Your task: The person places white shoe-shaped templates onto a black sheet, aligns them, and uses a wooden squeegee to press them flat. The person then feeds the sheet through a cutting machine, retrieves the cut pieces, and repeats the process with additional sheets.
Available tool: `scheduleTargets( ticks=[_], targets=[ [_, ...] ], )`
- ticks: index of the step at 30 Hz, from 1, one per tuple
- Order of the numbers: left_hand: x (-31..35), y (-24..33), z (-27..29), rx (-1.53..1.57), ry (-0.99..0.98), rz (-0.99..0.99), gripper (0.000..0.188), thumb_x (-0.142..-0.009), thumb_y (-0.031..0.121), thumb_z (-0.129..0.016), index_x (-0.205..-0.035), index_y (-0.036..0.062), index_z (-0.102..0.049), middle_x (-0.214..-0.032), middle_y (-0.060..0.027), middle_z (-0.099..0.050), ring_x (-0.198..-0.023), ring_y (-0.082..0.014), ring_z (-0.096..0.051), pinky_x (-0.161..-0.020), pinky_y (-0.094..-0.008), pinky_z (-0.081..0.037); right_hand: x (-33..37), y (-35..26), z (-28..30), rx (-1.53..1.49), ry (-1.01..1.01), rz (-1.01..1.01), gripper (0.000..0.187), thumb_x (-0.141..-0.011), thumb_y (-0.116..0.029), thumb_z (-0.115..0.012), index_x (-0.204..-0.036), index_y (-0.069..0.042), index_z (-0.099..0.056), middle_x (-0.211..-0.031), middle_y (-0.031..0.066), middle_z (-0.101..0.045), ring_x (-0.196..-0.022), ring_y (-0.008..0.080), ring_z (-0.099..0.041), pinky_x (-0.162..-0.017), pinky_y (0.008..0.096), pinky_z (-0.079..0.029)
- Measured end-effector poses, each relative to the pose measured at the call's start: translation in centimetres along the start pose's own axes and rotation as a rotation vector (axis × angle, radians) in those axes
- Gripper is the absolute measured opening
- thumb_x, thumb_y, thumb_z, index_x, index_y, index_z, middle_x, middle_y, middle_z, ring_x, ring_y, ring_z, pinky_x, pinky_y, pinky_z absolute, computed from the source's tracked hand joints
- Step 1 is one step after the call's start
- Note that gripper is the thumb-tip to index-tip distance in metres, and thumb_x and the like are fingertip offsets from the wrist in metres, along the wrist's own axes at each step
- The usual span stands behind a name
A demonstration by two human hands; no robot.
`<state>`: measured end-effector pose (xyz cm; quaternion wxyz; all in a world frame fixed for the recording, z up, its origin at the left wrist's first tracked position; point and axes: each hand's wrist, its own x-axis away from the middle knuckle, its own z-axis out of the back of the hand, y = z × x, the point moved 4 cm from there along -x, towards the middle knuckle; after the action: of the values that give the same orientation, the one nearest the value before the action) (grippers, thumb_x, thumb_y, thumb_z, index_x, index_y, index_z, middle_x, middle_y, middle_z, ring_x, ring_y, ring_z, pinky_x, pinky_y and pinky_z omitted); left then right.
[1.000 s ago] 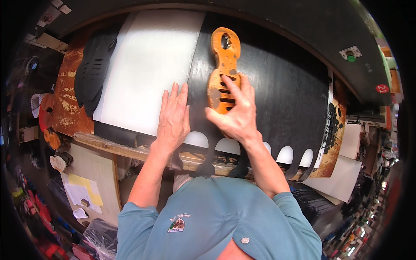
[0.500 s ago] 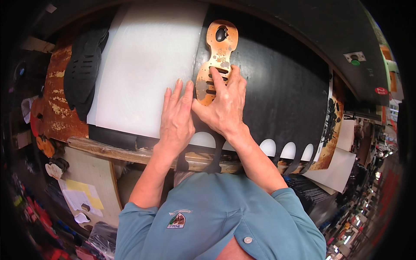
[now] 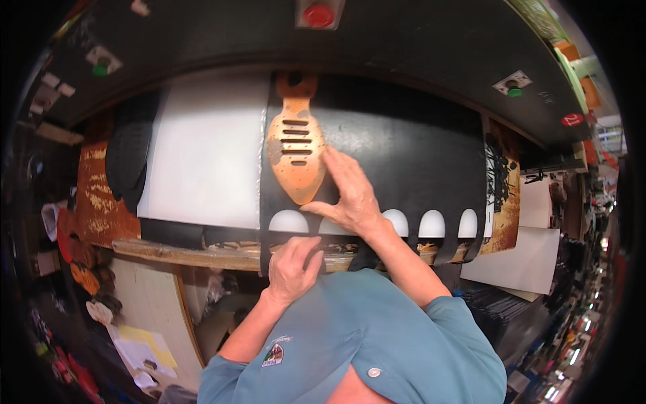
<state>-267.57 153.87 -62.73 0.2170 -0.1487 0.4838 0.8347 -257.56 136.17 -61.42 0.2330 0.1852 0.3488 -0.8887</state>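
An orange sole-shaped cutting die [image 3: 296, 178], with several slots through it, lies on a black sheet [image 3: 404, 148]. My right hand [image 3: 354, 198] rests against its right side, fingers stretched along the edge and the thumb at the near tip. My left hand [image 3: 291, 269] is over the front edge of the worktable, below the die. Its fingers are loosely bent, the thumb stands apart, and I see nothing held in it. Rounded cut-outs along the black sheet's near edge show a white board [image 3: 431, 223] beneath.
Left of the black sheet lies a white sheet [image 3: 202, 148], with dark cut pieces [image 3: 128, 155] beyond it. A wooden rail [image 3: 182, 252] runs along the front. Overhead, a dark machine beam [image 3: 404, 54] carries a red button [image 3: 318, 15] and green ones. Black scraps [image 3: 498, 168] lie at the right.
The die has turned straighter and come nearer the front edge. My right hand has shifted from on top of it to its right side. My left hand has drawn back toward me.
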Motion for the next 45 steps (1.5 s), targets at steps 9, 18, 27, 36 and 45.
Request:
scheduleTargets(
  ticks=[9,18,27,36,45],
  targets=[
    [1.3,-1.1,-2.1,-0.252,0.1,-0.054,0.025,-0.089,0.005,-0.083,-0.108,0.0081,-0.068,-0.096,-0.01,-0.069,-0.074,-0.0336,-0.071,-0.064,-0.0426,-0.057,-1.1,-0.7,-0.1,0.017,0.079,0.048,0.103,-0.079,-0.053,-0.092,-0.15,0.012,-0.054,-0.156,0.032,-0.054,-0.141,0.047,-0.055,-0.121,0.0528,-0.045],
    [1.0,-2.0,-2.1,-0.322,0.218,-0.162,0.017,-0.093,0.006,-0.079,-0.106,0.0095,-0.069,-0.095,-0.0098,-0.069,-0.075,-0.0321,-0.072,-0.064,-0.0431,-0.057,5.7,4.9,22.6,0.037,0.934,-0.07,0.026,-0.111,-0.016,-0.063,-0.088,-0.005,-0.067,-0.085,0.0018,-0.069,-0.077,0.0099,-0.062,-0.074,0.0276,-0.051],
    [-1.2,0.0,-3.2,-0.306,0.263,-0.122,0.008,-0.099,0.015,-0.074,-0.105,0.0126,-0.07,-0.101,-0.0091,-0.07,-0.082,-0.0371,-0.073,-0.069,-0.0486,-0.058,13.3,8.4,29.3,0.011,0.854,-0.304,0.036,-0.111,-0.03,-0.067,-0.089,-0.002,-0.069,-0.072,-0.0033,-0.06,-0.068,0.0057,-0.05,-0.063,0.0272,-0.042],
    [-2.5,0.9,-3.3,-0.278,0.265,-0.018,0.01,-0.095,0.015,-0.078,-0.103,0.0103,-0.072,-0.096,-0.0081,-0.071,-0.085,-0.0279,-0.073,-0.076,-0.0411,-0.058,17.0,6.8,16.4,0.418,0.42,0.021,0.018,-0.093,-0.016,-0.08,-0.08,-0.011,-0.069,-0.074,0.0037,-0.067,-0.073,0.0253,-0.065,-0.082,0.0397,-0.043],
    [-1.7,-0.6,-3.7,-0.287,0.303,-0.016,0.015,-0.096,0.02,-0.076,-0.106,0.0125,-0.069,-0.108,-0.0116,-0.07,-0.098,-0.038,-0.073,-0.082,-0.048,-0.06,16.6,7.1,15.7,0.384,0.368,0.04,0.02,-0.097,-0.015,-0.077,-0.081,-0.006,-0.07,-0.071,0.0098,-0.066,-0.065,0.0314,-0.061,-0.067,0.0457,-0.045]
  ],
)
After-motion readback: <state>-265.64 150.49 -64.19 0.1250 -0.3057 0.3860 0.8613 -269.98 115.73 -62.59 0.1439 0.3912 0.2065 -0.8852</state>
